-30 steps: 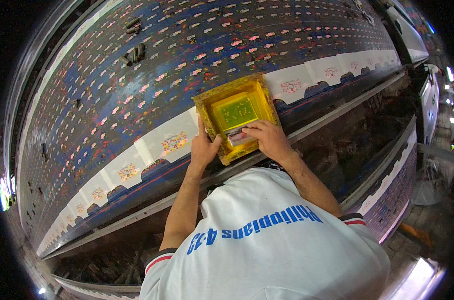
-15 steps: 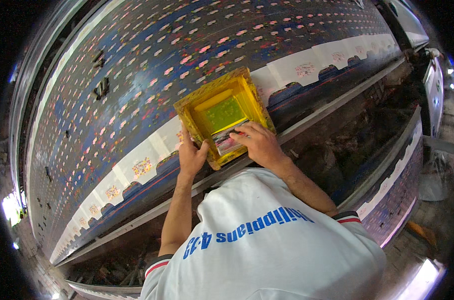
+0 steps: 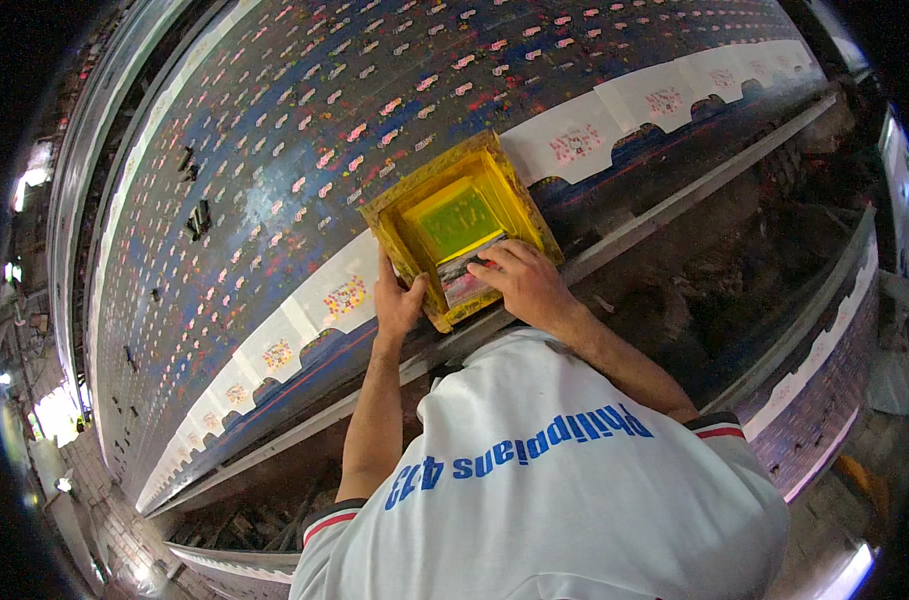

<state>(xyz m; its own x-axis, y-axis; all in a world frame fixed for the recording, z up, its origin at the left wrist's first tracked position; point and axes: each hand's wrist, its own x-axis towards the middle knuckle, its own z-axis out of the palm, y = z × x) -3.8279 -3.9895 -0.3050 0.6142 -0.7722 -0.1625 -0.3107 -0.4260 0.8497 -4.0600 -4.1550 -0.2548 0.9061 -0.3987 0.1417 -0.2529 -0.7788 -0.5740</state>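
Observation:
A yellow-stained wooden screen-printing frame (image 3: 530, 205) lies tilted across the row of white pieces at the table's near edge. Its mesh (image 3: 453, 220) looks yellow-green. My left hand (image 3: 400, 303) grips the frame's left side, thumb toward me and the fingers partly hidden behind the wall. Inside the frame, at its near end, my right hand (image 3: 530, 285) is closed on a squeegee (image 3: 462, 283) with a dark upper edge and a pink-smeared face. White pieces to the right bear a pink print (image 3: 575, 145); to the left, the print (image 3: 345, 295) also shows yellow.
The long dark table (image 3: 305, 190) is speckled with small pink-and-white marks. Small dark objects (image 3: 200, 220) lie on it at the left. A metal rail (image 3: 695, 190) runs along its near edge. Another table (image 3: 805, 430) with white pieces stands at the right.
The frame, squeegee and both hands have shifted slightly right along the row. The print left of my left hand now shows more fully. The view has turned a little.

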